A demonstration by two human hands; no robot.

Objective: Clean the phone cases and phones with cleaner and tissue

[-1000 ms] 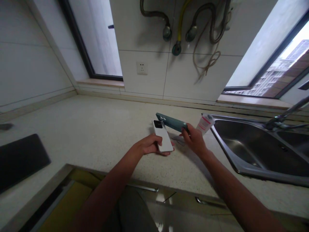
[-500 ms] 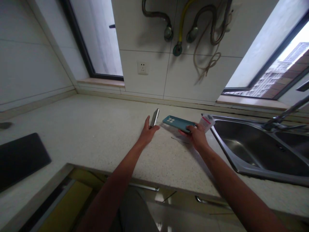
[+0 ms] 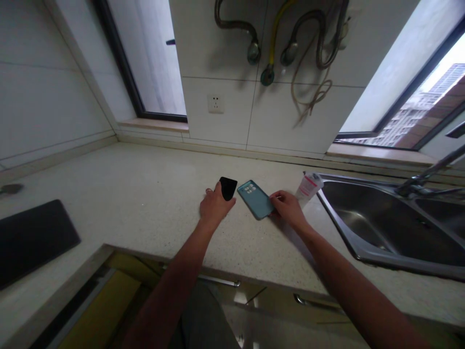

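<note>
My left hand [image 3: 215,206] is closed on a black smartphone [image 3: 228,188], its dark face turned up and its lower part hidden under my fingers. Just to the right, a teal phone case [image 3: 256,201] with several camera holes lies at a slant, at or close to the countertop. My right hand [image 3: 288,208] pinches the case's right edge between thumb and fingers. Behind that hand, a clear plastic packet with pink marks [image 3: 309,185] is by the sink's left rim; I cannot tell whether the hand touches it.
A steel sink [image 3: 358,257] with a faucet [image 3: 417,182] is set into the pale countertop [image 3: 145,208] at right. A black flat panel [image 3: 36,237] lies at far left. The wall behind carries a socket [image 3: 215,103] and hoses [image 3: 271,53]. An open cabinet section [image 3: 98,310] is below left.
My left hand has turned the phone from on edge to dark face up. The case has shifted left and toward me, and its angle has changed in my right hand.
</note>
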